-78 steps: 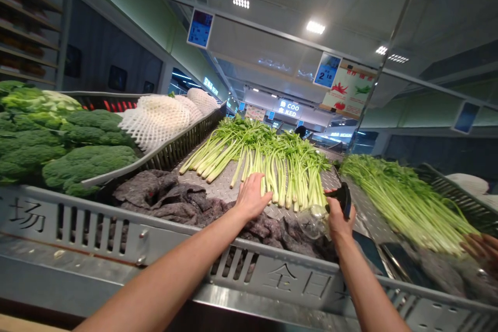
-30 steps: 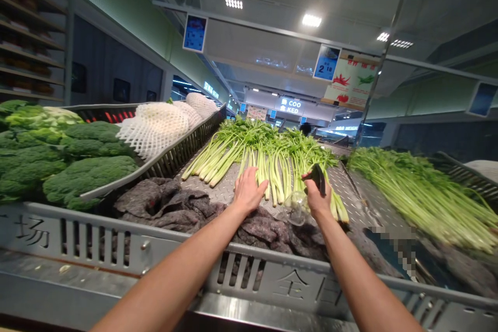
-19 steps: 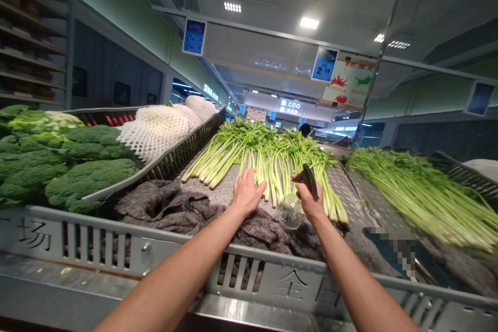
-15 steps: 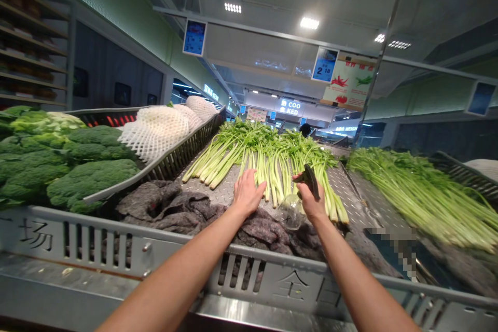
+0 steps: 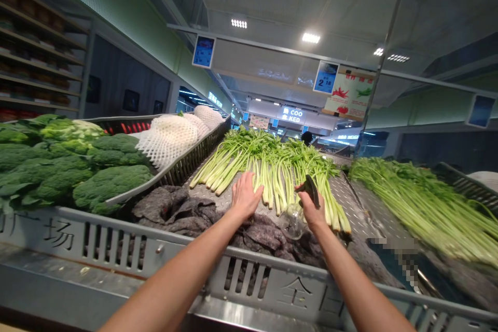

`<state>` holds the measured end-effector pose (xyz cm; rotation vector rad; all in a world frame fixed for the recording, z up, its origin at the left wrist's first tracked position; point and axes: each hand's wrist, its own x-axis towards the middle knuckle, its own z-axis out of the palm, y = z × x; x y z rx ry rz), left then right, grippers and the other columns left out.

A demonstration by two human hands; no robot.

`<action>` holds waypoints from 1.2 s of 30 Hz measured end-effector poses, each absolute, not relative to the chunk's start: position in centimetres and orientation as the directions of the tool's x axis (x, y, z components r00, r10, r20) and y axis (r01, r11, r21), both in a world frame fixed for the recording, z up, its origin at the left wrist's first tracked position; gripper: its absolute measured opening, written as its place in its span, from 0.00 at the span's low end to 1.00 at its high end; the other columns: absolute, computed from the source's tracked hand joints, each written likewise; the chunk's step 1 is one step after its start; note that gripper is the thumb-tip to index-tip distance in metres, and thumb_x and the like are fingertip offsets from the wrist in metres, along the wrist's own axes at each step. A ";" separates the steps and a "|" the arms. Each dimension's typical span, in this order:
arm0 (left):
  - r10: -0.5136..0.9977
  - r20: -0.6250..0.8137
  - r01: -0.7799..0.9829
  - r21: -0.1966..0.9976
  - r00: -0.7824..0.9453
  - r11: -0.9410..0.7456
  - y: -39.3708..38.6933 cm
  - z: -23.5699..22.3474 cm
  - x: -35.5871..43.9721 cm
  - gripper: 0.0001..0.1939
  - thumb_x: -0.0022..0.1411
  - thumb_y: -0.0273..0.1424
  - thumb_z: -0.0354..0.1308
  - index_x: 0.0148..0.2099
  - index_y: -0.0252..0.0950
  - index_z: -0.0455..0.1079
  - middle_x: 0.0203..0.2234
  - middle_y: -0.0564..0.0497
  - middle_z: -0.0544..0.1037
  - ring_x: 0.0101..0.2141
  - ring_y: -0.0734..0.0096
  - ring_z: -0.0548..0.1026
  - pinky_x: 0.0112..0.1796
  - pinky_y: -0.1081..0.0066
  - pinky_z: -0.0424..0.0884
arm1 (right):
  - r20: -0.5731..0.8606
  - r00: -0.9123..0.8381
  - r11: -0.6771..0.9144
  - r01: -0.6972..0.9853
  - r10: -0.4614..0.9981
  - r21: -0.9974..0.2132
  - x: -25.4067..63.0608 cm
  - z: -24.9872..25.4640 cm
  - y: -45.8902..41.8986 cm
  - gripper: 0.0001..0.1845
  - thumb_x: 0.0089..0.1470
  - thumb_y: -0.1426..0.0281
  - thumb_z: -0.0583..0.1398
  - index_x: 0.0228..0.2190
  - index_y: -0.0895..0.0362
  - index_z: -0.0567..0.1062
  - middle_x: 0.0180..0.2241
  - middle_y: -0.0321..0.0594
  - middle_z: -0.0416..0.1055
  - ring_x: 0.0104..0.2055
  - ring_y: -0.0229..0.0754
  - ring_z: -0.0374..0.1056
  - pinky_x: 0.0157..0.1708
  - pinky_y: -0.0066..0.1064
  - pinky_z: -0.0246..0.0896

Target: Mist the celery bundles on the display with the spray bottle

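Observation:
A spread of celery lies on the sloped metal display, with leafy tops at the back and cut stalk ends toward me. My right hand grips a spray bottle by its black trigger head; the clear round body hangs over the front of the display. My left hand is at the lower stalk ends, fingers stretched forward and thumb apart, holding nothing. Whether its fingertips touch the celery cannot be made out. Beneath both forearms is a crumpled dark grey cloth along the front.
A grey slotted rail runs across the front. To the left are broccoli and produce in white foam netting, behind a black crate wall. A mirror panel on the right reflects celery. Price signs hang overhead.
The view has shifted slightly, so the display appears a little lower and farther right. Both hands stay in nearly the same place over the celery, the spray bottle still in the right.

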<state>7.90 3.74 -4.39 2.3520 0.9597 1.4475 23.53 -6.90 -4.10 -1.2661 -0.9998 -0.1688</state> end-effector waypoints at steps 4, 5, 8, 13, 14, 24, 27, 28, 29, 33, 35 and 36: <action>0.625 0.738 0.458 0.477 0.254 -0.750 5.4 -3.8 5.4 0.22 0.55 0.37 0.45 0.52 0.35 0.55 0.52 0.43 0.59 0.53 0.59 0.56 0.51 0.58 0.52 | 0.748 0.516 0.404 0.631 0.418 -0.662 21.0 -2.8 -6.2 0.12 0.41 0.67 0.54 0.29 0.58 0.71 0.31 0.38 0.70 0.34 0.40 0.65 0.32 0.29 0.57; 0.628 0.741 0.472 0.477 0.237 -0.741 5.8 -3.8 4.8 0.22 0.55 0.37 0.45 0.52 0.34 0.55 0.52 0.43 0.60 0.53 0.59 0.56 0.51 0.57 0.52 | 0.763 0.491 0.416 0.643 0.420 -0.643 20.2 -2.5 -5.8 0.11 0.41 0.68 0.54 0.29 0.58 0.71 0.31 0.38 0.70 0.34 0.40 0.65 0.33 0.29 0.57; 0.626 0.755 0.507 0.469 0.194 -0.723 7.0 -3.9 3.1 0.22 0.55 0.37 0.44 0.51 0.34 0.55 0.52 0.42 0.60 0.53 0.59 0.56 0.51 0.58 0.51 | 0.785 0.478 0.420 0.666 0.394 -0.616 18.2 -2.2 -4.2 0.10 0.40 0.68 0.54 0.28 0.58 0.71 0.29 0.37 0.70 0.32 0.40 0.64 0.33 0.29 0.57; 0.688 0.713 0.505 0.547 0.135 -0.667 8.0 -4.7 1.9 0.21 0.56 0.37 0.43 0.51 0.34 0.55 0.51 0.43 0.61 0.52 0.60 0.57 0.50 0.58 0.53 | 0.748 0.551 0.388 0.640 0.369 -0.663 17.3 -3.3 -2.3 0.13 0.39 0.66 0.55 0.30 0.58 0.70 0.31 0.39 0.70 0.32 0.41 0.64 0.34 0.30 0.57; 0.704 0.701 0.500 0.571 0.115 -0.651 8.1 -4.8 1.9 0.21 0.56 0.36 0.43 0.51 0.33 0.56 0.51 0.43 0.61 0.52 0.60 0.58 0.50 0.58 0.54 | 0.738 0.556 0.381 0.633 0.381 -0.674 17.3 -3.5 -2.2 0.13 0.39 0.66 0.55 0.30 0.58 0.70 0.31 0.39 0.70 0.33 0.41 0.65 0.34 0.30 0.57; 0.731 0.680 0.433 0.644 0.054 -0.631 8.2 -4.9 2.0 0.20 0.56 0.36 0.43 0.50 0.33 0.57 0.50 0.42 0.62 0.52 0.60 0.58 0.50 0.57 0.55 | 0.721 0.432 0.431 0.593 0.542 -0.679 15.3 -3.1 -2.5 0.12 0.40 0.67 0.54 0.28 0.59 0.71 0.29 0.39 0.70 0.32 0.41 0.65 0.32 0.29 0.58; 0.718 0.696 0.426 0.641 0.028 -0.638 8.2 -5.0 1.9 0.20 0.57 0.35 0.43 0.50 0.32 0.57 0.50 0.42 0.62 0.52 0.60 0.58 0.50 0.58 0.54 | 0.745 0.390 0.497 0.566 0.541 -0.657 14.1 -2.9 -2.0 0.12 0.41 0.68 0.54 0.30 0.59 0.71 0.31 0.39 0.70 0.33 0.40 0.65 0.34 0.29 0.58; 0.711 0.703 0.424 0.640 0.013 -0.641 8.2 -5.0 1.9 0.21 0.57 0.35 0.42 0.51 0.31 0.56 0.50 0.41 0.62 0.52 0.60 0.58 0.50 0.58 0.54 | 0.755 0.387 0.524 0.551 0.529 -0.649 13.7 -2.8 -1.9 0.12 0.41 0.68 0.54 0.31 0.58 0.70 0.32 0.39 0.70 0.34 0.40 0.65 0.36 0.29 0.58; 0.705 0.709 0.420 0.640 -0.003 -0.643 8.2 -4.9 1.9 0.21 0.57 0.35 0.42 0.51 0.31 0.56 0.50 0.41 0.62 0.52 0.59 0.58 0.50 0.58 0.54 | 0.766 0.383 0.549 0.538 0.517 -0.640 13.4 -2.8 -1.7 0.13 0.42 0.68 0.54 0.32 0.58 0.70 0.33 0.40 0.70 0.36 0.40 0.65 0.37 0.30 0.57; 0.679 0.732 0.402 0.637 -0.048 -0.658 8.3 -4.9 1.8 0.22 0.58 0.36 0.41 0.52 0.30 0.55 0.51 0.39 0.60 0.52 0.59 0.57 0.50 0.57 0.55 | 0.797 0.324 0.579 0.557 0.509 -0.596 12.2 -2.9 -1.7 0.12 0.42 0.69 0.53 0.32 0.59 0.70 0.34 0.39 0.70 0.38 0.40 0.64 0.40 0.29 0.56; 0.669 0.741 0.394 0.632 -0.056 -0.667 8.3 -4.9 1.8 0.22 0.58 0.36 0.40 0.52 0.29 0.55 0.51 0.39 0.60 0.52 0.59 0.57 0.50 0.56 0.55 | 0.791 0.294 0.555 0.584 0.536 -0.593 11.8 -3.0 -1.9 0.11 0.41 0.70 0.52 0.29 0.59 0.70 0.31 0.39 0.69 0.35 0.39 0.64 0.37 0.29 0.57; 0.665 0.744 0.389 0.630 -0.057 -0.672 8.4 -4.9 1.9 0.22 0.58 0.36 0.40 0.52 0.29 0.55 0.51 0.39 0.60 0.53 0.60 0.57 0.50 0.56 0.55 | 0.786 0.287 0.541 0.595 0.548 -0.594 11.6 -3.1 -2.0 0.10 0.41 0.70 0.52 0.28 0.59 0.70 0.29 0.38 0.69 0.33 0.39 0.64 0.36 0.28 0.57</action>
